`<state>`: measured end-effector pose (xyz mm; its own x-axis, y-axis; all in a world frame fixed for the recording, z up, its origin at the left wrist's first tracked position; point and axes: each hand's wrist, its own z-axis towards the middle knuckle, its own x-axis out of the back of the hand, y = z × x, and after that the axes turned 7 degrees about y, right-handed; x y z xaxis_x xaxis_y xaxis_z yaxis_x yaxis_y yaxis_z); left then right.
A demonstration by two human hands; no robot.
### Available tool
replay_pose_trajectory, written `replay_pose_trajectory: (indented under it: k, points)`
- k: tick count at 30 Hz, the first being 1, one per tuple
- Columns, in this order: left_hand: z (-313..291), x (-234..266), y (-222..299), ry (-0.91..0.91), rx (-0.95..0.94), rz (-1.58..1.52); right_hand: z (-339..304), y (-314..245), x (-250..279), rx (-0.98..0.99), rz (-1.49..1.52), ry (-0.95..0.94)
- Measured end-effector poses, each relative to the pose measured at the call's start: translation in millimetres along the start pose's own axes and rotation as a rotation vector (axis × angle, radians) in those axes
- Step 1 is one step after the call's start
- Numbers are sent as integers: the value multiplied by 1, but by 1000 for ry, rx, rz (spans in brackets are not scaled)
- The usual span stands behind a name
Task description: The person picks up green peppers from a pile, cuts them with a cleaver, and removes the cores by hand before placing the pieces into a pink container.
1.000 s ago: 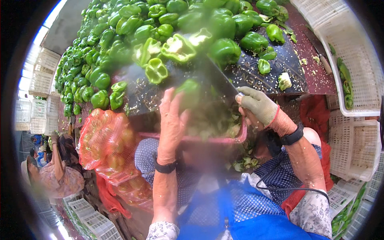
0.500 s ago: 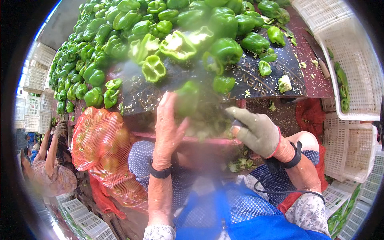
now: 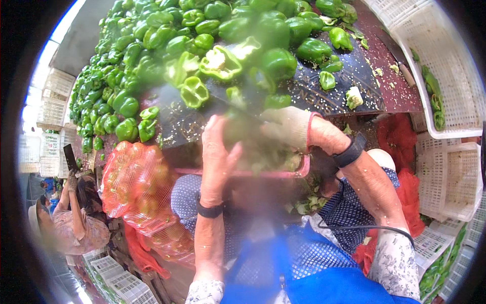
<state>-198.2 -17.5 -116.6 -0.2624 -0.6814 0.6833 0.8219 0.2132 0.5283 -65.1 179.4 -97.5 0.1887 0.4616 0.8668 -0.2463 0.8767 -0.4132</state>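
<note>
My bare left hand (image 3: 217, 152) is upright at the near edge of the dark board (image 3: 177, 114), thumb apart from the fingers. A blurred green bell pepper (image 3: 238, 124) appears to sit in its grip; a smear across the picture hides its outline. My right hand (image 3: 288, 126), in a pale glove, reaches in from the right close to the pepper. Its fingertips and anything in them are lost in the blur. Below both hands is a pink-rimmed tub (image 3: 298, 169) with greenish scraps. Beyond them lie a cut pepper half (image 3: 221, 62) and another hollow pepper piece (image 3: 194, 92).
A big heap of green peppers (image 3: 147, 45) covers the far left. To my left stands a red mesh sack (image 3: 134, 177) of peppers. A knife (image 3: 405, 71) lies at the right edge. White crates (image 3: 445, 76) line the right. Another person (image 3: 81, 228) works at far left.
My right hand has moved left and inward, toward my left hand. My left hand has barely shifted. The other person now lifts a dark, flat blade-like thing.
</note>
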Motion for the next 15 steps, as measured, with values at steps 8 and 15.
replay_pose_trajectory:
  k: [8,15]
  points:
    - [-2,-11,-24,-4,629,-565,-41,-13,4,-630,555,75]
    - [8,-27,-47,-95,573,-421,-32,-67,36,-872,874,290]
